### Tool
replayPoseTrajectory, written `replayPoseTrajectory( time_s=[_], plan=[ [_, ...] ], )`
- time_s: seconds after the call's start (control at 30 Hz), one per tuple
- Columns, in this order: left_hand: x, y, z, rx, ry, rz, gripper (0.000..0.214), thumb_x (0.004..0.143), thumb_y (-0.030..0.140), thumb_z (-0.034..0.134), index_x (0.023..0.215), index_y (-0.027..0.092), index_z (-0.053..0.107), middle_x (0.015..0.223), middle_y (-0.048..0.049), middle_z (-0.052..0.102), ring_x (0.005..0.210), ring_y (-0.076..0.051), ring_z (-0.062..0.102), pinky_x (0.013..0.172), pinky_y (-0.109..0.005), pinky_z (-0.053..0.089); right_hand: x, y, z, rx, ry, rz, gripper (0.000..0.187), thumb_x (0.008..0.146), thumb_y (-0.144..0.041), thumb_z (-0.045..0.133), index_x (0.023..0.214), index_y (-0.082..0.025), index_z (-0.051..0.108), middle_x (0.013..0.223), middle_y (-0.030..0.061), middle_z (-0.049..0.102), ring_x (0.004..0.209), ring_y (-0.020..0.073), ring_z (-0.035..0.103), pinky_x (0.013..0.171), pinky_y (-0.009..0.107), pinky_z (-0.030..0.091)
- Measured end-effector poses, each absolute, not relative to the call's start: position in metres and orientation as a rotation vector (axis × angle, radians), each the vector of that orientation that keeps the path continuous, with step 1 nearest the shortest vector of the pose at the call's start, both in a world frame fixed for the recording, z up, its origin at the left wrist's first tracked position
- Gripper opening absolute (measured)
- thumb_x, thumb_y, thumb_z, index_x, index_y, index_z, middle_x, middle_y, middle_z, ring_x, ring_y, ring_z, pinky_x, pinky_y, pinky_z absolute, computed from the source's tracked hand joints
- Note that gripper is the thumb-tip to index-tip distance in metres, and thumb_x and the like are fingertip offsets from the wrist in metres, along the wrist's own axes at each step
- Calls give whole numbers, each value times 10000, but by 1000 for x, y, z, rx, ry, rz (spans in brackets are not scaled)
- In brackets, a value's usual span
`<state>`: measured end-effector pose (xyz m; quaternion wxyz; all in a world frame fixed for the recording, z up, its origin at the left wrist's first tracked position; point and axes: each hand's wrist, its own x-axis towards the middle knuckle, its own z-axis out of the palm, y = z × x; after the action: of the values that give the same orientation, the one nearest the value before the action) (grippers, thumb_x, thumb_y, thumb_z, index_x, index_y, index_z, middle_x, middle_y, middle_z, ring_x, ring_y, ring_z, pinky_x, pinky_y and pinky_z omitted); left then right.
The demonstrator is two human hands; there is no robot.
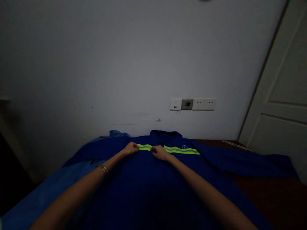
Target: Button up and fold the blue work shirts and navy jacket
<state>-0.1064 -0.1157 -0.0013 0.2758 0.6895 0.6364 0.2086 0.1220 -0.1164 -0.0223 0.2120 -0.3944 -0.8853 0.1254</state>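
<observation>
A dark blue work jacket (150, 182) lies spread out with its collar toward the wall and its sleeves out to both sides. Across its chest runs a yellow-green reflective strip (182, 150) with a grey centre line. My left hand (131, 148), below a bracelet on the wrist, pinches the jacket at the strip's left part. Close beside it, my right hand (160, 152) has its fingers closed on the jacket near the front opening, at the strip. The fingertips of both hands are small and dim, and the cloth between them is partly hidden.
Under the jacket's left side lies a lighter blue cloth (51, 188). The dark reddish table top (274, 198) shows at the right. Behind stands a pale wall with a row of sockets (204, 104); a white panelled door (289, 90) is at the right.
</observation>
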Motion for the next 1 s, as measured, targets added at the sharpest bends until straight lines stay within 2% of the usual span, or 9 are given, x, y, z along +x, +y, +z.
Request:
replayPoseTrajectory(
  time_s=[0.07, 0.17, 0.27, 0.4, 0.63, 0.87, 1.0],
  plan=[
    [-108, -128, -22, 1966, 1723, 610, 203, 639, 107, 565, 834, 118, 618, 737, -14, 617, 695, -131, 575, 615, -210, 453, 103, -120, -39, -1027, -2466, 317, 294, 707, -99, 503, 973, -135, 624, 960, 91, 642, 879, 185, 580, 774, 260, 417],
    [-106, -144, -46, 2138, 1741, 766, 275, 651, 97, 576, 920, 138, 614, 895, -39, 617, 804, -140, 563, 750, -253, 448, 87, -123, -57, -981, -2433, 250, 263, 727, -146, 518, 966, -128, 626, 992, 114, 622, 946, 211, 546, 831, 303, 398],
    [-101, -155, -59, 2247, 1800, 839, 263, 711, 143, 556, 970, 137, 599, 939, -63, 593, 856, -157, 542, 795, -291, 433, 84, -120, -70, -985, -2301, 279, 245, 732, -169, 532, 952, -130, 631, 982, 104, 622, 968, 206, 529, 873, 315, 378],
    [-92, -160, -62, 2561, 1774, 762, 276, 769, 170, 514, 1039, 167, 567, 1011, -73, 554, 953, -186, 491, 839, -320, 403, 86, -114, -80, -960, -2191, 370, 249, 729, -161, 535, 958, -135, 631, 987, 88, 628, 959, 195, 538, 896, 321, 369],
    [-77, -151, -57, 3013, 1652, 489, 178, 830, 184, 445, 941, 157, 581, 908, -77, 555, 931, -199, 464, 840, -335, 373, 89, -105, -82, -955, -2255, 351, 235, 761, -86, 469, 922, -130, 636, 948, 81, 633, 918, 175, 550, 870, 295, 386],
    [-72, -145, -59, 3004, 1710, 569, 148, 828, 184, 456, 881, 153, 590, 884, -67, 556, 885, -184, 470, 803, -311, 379, 96, -117, -66, -933, -2441, 104, 220, 820, -135, 441, 933, -150, 629, 933, 94, 609, 926, 188, 531, 837, 291, 391],
    [-72, -146, -60, 2966, 1695, 606, 149, 825, 194, 467, 875, 162, 603, 882, -68, 556, 899, -187, 465, 815, -323, 371, 97, -120, -66, -936, -2418, 67, 221, 847, -158, 423, 937, -159, 625, 935, 83, 602, 925, 177, 531, 824, 280, 395]
  ],
)
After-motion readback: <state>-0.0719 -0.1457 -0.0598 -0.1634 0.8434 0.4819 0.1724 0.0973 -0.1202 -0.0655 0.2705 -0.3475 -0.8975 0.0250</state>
